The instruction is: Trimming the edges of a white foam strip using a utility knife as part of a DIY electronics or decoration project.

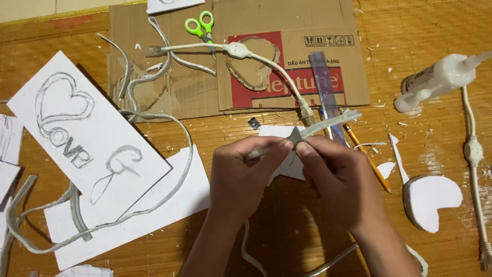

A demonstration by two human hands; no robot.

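Both my hands meet over the middle of the wooden floor mat. My left hand (245,173) pinches a thin translucent light strip (330,123) that runs up and right past my fingertips. My right hand (342,179) grips a small grey blade (296,135) pressed against that strip where the thumbs meet. The strip's lower part trails out below my wrists (328,264). A small white foam piece (292,166) lies partly hidden under my fingers.
A white board (87,136) with a sketched heart and letters lies left, looped by more strip. Flat cardboard (287,56), green scissors (201,26), a clear ruler (326,87), a pencil (368,159), a glue tube (441,77), a white foam heart (433,200) and a white power cord (474,154) lie around.
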